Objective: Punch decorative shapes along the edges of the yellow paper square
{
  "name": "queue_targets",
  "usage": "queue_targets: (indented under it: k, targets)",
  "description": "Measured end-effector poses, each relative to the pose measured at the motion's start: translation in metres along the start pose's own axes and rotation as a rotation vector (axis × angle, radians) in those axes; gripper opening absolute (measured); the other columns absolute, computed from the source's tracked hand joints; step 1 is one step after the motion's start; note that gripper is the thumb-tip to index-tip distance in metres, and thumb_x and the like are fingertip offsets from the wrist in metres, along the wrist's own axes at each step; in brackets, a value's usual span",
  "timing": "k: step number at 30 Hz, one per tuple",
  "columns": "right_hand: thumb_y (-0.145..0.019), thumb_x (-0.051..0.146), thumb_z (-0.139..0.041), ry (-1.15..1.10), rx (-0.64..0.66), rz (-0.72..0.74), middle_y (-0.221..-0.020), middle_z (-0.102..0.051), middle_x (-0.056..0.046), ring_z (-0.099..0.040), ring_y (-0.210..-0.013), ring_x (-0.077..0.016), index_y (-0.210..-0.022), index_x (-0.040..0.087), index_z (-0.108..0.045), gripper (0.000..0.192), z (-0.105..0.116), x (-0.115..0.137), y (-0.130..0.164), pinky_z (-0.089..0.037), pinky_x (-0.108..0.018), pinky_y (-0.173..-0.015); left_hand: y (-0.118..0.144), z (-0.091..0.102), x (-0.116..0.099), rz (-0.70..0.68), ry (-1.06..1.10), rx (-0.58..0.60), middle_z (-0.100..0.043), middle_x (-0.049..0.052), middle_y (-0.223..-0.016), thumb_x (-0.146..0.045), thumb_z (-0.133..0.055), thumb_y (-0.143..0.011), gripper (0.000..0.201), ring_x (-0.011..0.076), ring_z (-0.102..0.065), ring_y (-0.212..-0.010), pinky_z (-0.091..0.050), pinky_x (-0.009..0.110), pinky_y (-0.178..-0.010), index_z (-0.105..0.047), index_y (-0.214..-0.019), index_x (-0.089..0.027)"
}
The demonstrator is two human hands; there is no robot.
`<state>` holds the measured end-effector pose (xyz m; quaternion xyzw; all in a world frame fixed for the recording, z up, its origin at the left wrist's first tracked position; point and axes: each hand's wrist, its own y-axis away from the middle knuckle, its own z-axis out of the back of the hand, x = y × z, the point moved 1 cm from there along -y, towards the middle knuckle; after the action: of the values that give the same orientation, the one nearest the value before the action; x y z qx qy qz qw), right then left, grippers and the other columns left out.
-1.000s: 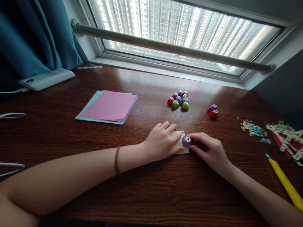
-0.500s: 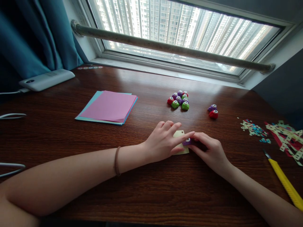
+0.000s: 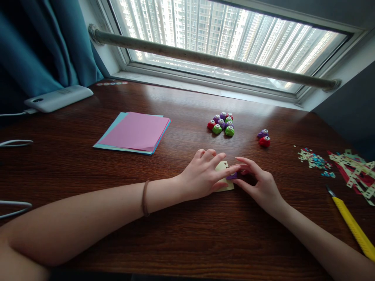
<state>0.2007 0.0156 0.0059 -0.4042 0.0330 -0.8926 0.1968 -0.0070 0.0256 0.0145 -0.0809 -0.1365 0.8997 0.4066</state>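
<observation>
Dark brown wood-grain desk (image 3: 187, 242) stands under a wide window with a grey metal rail (image 3: 211, 59) across it; a teal curtain (image 3: 38, 43) hangs at 10 o'clock.

Left hand (image 3: 202, 175) lies flat near the desk's centre, palm down on a small pale yellow paper slip (image 3: 225, 185), fingers spread. Its forefinger reaches across the top of a small purple paper punch (image 3: 232, 176), covering most of it. The punch sits on the slip's right edge, between the two hands.

Right hand (image 3: 259, 183) rests at 3 o'clock from the punch, fingers loosely curled and parted, fingertips at the punch's side; whether they grip it cannot be told. Neither hand encloses anything.

Surroundings:
- Stack of pink and light blue paper sheets (image 3: 133, 132) at 10 o'clock from the hands.
- Cluster of red, green and purple punches (image 3: 222, 123) at 12 o'clock, well apart from the hands.
- Purple and red pair of punches (image 3: 263, 137) at 1 o'clock.
- Scattered paper confetti (image 3: 315, 160) and punched paper strips (image 3: 356, 171) at 3 o'clock.
- Yellow utility knife (image 3: 351, 222) at 4 o'clock, near the desk's right edge.
- White power bank (image 3: 58, 97) at 10 o'clock, by the curtain.
</observation>
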Motion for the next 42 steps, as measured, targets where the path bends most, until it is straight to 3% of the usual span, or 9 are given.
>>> queue_targets:
  k: [3,6,11,14,19,25,34,39,42]
  targets:
    - [-0.077,0.029,-0.064,-0.148,0.019,0.000,-0.114,-0.060,-0.007,-0.059,-0.098,-0.0199,-0.123,0.022,-0.045,0.050,0.003,0.007,-0.006,-0.050,-0.035,-0.084,0.000,0.001,0.000,0.004,0.011,-0.009,-0.043,0.009,-0.133,-0.047,-0.038,-0.091,0.046,0.0293,-0.039,-0.111,-0.031,0.046,-0.089,-0.032,-0.136,-0.038]
    - [-0.084,0.031,-0.055,-0.208,-0.077,-0.002,-0.119,-0.056,-0.007,-0.056,-0.104,-0.0200,-0.116,0.021,-0.051,0.034,0.006,0.020,-0.025,-0.049,-0.035,-0.087,0.000,0.002,0.000,0.002,0.015,-0.010,-0.042,0.008,-0.135,-0.048,-0.037,-0.092,0.044,0.0300,-0.038,-0.112,-0.030,0.047,-0.089,-0.036,-0.134,-0.038]
    - [-0.089,0.030,-0.045,0.141,-0.229,0.056,-0.106,-0.060,-0.010,-0.052,-0.101,-0.0247,-0.108,0.015,-0.055,0.026,-0.007,0.043,-0.074,-0.043,-0.042,-0.090,-0.001,0.003,0.000,-0.006,0.022,-0.007,-0.046,0.006,-0.132,-0.046,-0.037,-0.092,0.039,0.0308,-0.038,-0.113,-0.030,0.049,-0.090,-0.044,-0.129,-0.036]
    - [-0.089,0.031,-0.042,0.363,-0.237,0.063,-0.120,-0.052,-0.015,-0.040,-0.113,-0.0313,-0.116,0.012,-0.052,0.034,-0.028,0.043,-0.091,-0.034,-0.049,-0.097,-0.002,0.002,0.000,-0.023,0.026,0.016,-0.052,0.007,-0.125,-0.047,-0.037,-0.092,0.035,0.0326,-0.037,-0.116,-0.029,0.051,-0.094,-0.055,-0.117,-0.029]
    - [-0.090,0.042,-0.036,0.487,-0.049,-0.149,-0.133,-0.039,-0.021,-0.029,-0.120,-0.0387,-0.123,0.006,-0.047,0.050,-0.052,0.028,-0.094,-0.030,-0.057,-0.096,-0.001,-0.001,0.001,-0.036,0.063,0.041,-0.052,0.009,-0.128,-0.047,-0.042,-0.090,0.037,0.0344,-0.034,-0.123,-0.028,0.053,-0.098,-0.055,-0.118,-0.026]
    - [-0.090,0.049,-0.037,0.547,-0.094,-0.072,-0.132,-0.041,-0.021,-0.029,-0.121,-0.0365,-0.119,0.007,-0.050,0.053,-0.048,0.034,-0.092,-0.026,-0.056,-0.100,-0.001,0.001,-0.001,-0.049,0.036,0.010,-0.048,0.011,-0.134,-0.044,-0.044,-0.090,0.038,0.0363,-0.027,-0.131,-0.025,0.058,-0.102,-0.054,-0.121,-0.024]
    - [-0.090,0.050,-0.035,0.497,-0.086,-0.023,-0.112,-0.056,-0.016,-0.043,-0.108,-0.0317,-0.109,0.012,-0.056,0.048,-0.048,0.033,-0.092,-0.036,-0.049,-0.093,0.000,0.001,-0.003,-0.040,0.013,-0.017,-0.049,0.012,-0.132,-0.045,-0.049,-0.088,0.040,0.0372,-0.030,-0.128,-0.024,0.059,-0.102,-0.053,-0.120,-0.022]
    - [-0.093,0.043,-0.034,0.239,-0.158,0.159,-0.107,-0.060,-0.012,-0.050,-0.104,-0.0246,-0.105,0.016,-0.058,0.038,-0.030,0.037,-0.094,-0.038,-0.041,-0.093,-0.001,0.000,-0.003,-0.041,0.059,-0.003,-0.046,0.011,-0.133,-0.042,-0.045,-0.090,0.039,0.0314,-0.034,-0.125,-0.029,0.055,-0.100,-0.048,-0.125,-0.025]
    - [-0.092,0.042,-0.038,0.018,-0.162,0.174,-0.106,-0.061,-0.009,-0.055,-0.099,-0.0214,-0.104,0.017,-0.058,0.034,-0.012,0.034,-0.082,-0.043,-0.036,-0.088,-0.001,-0.003,-0.001,-0.033,0.113,0.009,-0.045,0.009,-0.134,-0.043,-0.045,-0.090,0.044,0.0284,-0.037,-0.123,-0.031,0.051,-0.099,-0.040,-0.131,-0.028]
